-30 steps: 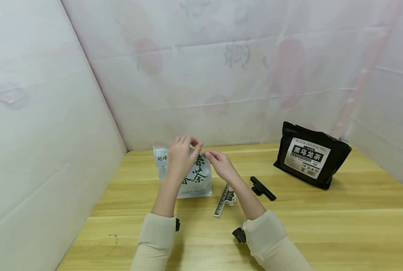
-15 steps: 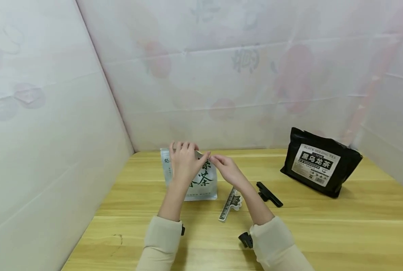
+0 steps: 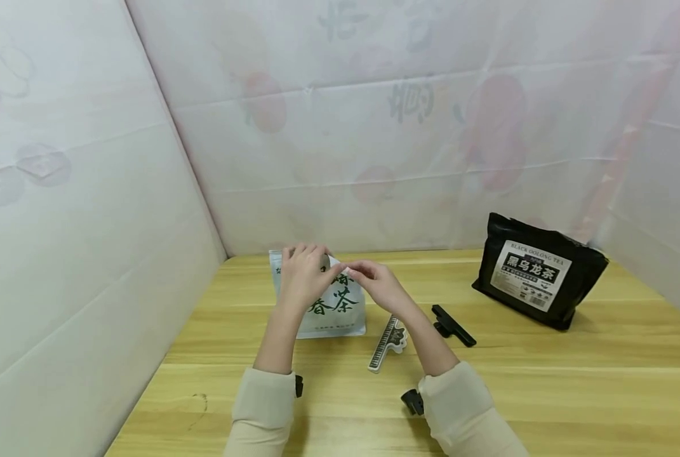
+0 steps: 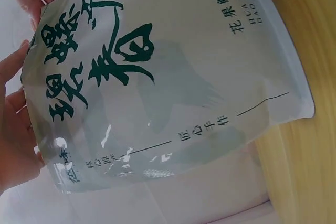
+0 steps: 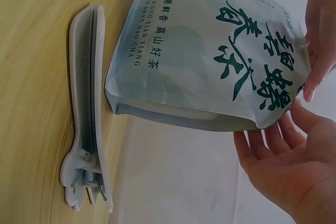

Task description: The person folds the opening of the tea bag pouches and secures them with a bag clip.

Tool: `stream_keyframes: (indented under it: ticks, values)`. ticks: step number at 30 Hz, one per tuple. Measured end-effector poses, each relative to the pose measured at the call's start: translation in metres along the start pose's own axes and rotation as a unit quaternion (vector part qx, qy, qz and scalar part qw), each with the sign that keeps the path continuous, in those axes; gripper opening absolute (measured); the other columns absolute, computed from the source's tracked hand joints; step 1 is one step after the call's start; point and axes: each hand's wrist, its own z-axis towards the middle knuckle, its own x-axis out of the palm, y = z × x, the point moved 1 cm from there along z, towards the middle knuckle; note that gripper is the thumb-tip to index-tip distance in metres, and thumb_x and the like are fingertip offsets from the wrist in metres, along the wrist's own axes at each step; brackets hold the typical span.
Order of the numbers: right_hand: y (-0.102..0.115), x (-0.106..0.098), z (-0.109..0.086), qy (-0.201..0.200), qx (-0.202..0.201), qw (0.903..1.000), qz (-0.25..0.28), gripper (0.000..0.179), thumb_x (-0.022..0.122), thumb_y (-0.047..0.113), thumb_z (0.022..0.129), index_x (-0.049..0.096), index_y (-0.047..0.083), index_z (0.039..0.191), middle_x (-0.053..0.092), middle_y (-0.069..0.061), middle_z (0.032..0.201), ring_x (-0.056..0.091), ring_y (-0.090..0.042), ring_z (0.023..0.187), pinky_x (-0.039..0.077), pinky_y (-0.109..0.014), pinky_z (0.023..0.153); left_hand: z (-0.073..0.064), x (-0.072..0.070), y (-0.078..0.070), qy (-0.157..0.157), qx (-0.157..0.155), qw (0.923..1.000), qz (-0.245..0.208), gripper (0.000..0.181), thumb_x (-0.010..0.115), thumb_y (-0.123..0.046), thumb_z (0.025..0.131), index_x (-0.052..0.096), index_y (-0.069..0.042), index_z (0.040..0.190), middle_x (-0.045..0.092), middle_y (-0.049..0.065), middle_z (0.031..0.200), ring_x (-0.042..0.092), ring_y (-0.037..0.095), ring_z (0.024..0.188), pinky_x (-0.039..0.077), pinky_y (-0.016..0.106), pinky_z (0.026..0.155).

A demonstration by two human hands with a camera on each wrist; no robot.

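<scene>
A pale blue tea bag [image 3: 335,315] with green lettering stands upright on the table. My left hand [image 3: 307,274] is at its top edge, thumb on the near side and fingers reaching over behind, as the left wrist view shows. At the top right corner my right hand [image 3: 378,284] pinches the bag, thumb in front and fingers behind in the right wrist view. The two thumbs almost meet in the head view. Close to the bag lies a white clip [image 5: 86,103] with a spring and a scalloped handle. My left hand hides part of the lettering.
A black clip [image 3: 453,325] lies right of the white one, beyond my right forearm. Farther right stands a black bag of oolong tea [image 3: 540,273]. Fabric walls [image 3: 340,158] enclose the wooden table [image 3: 214,355] at the back and both sides.
The camera view has shifted slightly. Both hands stay at the bag's top edge, and the left fingers have bent down more over it. Both clips and the black bag lie as before.
</scene>
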Motion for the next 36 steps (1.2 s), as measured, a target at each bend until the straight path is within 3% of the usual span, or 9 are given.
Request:
stream_keyframes:
  ticks: [10,24,36]
  values:
    - [-0.004,0.001,0.000,0.011,-0.032,0.9990,-0.029,0.029,0.051,0.011,0.095,0.055,-0.004,0.120,0.058,-0.017,0.115,0.054,-0.029,0.106,0.042,-0.042,0.089,-0.001,0.002,0.001,-0.011,-0.004,0.9995,-0.028,0.026,0.069,-0.038,0.081,0.067,-0.013,0.090,0.065,-0.002,0.092,0.054,0.019,0.093,0.028,0.039,0.093]
    - [-0.004,0.007,0.002,-0.072,-0.014,0.9962,-0.048,0.021,0.060,0.009,0.090,0.064,-0.001,0.108,0.065,-0.012,0.103,0.060,-0.025,0.096,0.047,-0.035,0.082,-0.001,0.007,0.004,-0.041,0.002,0.9973,-0.060,0.018,0.069,-0.030,0.081,0.068,-0.014,0.088,0.067,-0.002,0.091,0.054,0.018,0.087,0.029,0.038,0.092]
    - [-0.004,0.010,0.004,-0.094,-0.001,0.9951,-0.028,0.019,0.062,0.007,0.087,0.065,-0.003,0.104,0.066,-0.013,0.099,0.062,-0.024,0.090,0.049,-0.033,0.077,0.000,0.007,0.005,-0.053,-0.006,0.9962,-0.069,0.016,0.071,-0.030,0.079,0.071,-0.015,0.087,0.068,-0.003,0.093,0.055,0.017,0.086,0.031,0.037,0.091]
